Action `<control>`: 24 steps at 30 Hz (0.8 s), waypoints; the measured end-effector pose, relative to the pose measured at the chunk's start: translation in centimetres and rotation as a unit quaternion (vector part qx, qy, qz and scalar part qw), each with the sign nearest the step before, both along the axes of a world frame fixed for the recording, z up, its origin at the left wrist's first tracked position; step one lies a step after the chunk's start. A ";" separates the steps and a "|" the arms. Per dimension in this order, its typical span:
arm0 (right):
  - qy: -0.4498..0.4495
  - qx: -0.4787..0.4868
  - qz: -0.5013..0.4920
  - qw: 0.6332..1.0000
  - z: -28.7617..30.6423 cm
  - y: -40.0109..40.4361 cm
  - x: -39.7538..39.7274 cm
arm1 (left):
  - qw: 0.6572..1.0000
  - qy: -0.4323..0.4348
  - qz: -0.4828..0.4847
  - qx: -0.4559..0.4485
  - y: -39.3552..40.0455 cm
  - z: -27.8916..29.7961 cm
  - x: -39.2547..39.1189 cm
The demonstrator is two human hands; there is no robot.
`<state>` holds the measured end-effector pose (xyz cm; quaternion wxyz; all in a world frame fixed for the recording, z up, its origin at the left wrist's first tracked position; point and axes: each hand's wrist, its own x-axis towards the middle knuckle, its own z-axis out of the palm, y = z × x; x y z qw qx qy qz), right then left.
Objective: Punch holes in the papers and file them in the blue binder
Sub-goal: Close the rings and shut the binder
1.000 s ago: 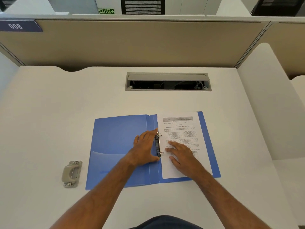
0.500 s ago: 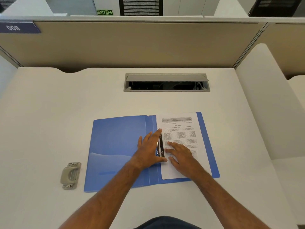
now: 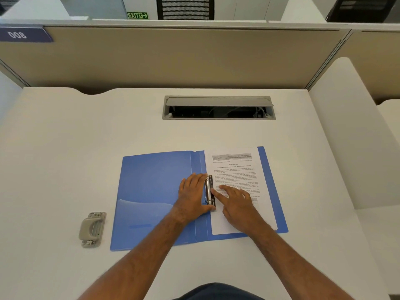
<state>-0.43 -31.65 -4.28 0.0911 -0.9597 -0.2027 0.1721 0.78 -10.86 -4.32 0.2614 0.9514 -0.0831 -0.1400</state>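
Left hand (image 3: 193, 194) lies flat, fingers spread, on the inside L cover of the open blue binder (image 3: 151, 202), thumb at the metal clip (image 3: 209, 192). Right hand (image 3: 237, 202) rests on the papers (image 3: 236, 169), index finger stretched to the clip – gripping nothing. Papers sit on the binder's R half. Hole punch (image 3: 92, 229) stands apart on the desk (image 3: 86, 137), L of the binder.
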 end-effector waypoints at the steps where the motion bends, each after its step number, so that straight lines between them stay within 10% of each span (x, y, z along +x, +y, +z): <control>1: -0.009 -0.008 0.001 1.000 -0.1 0.0 -0.1 | 1.000 -0.002 0.002 0.001 -0.1 -0.1 0.0; 24: 0.001 -0.048 -0.017 0.999 0.5 1.2 0.5 | 0.996 -0.079 0.036 -0.001 -0.8 0.4 -0.2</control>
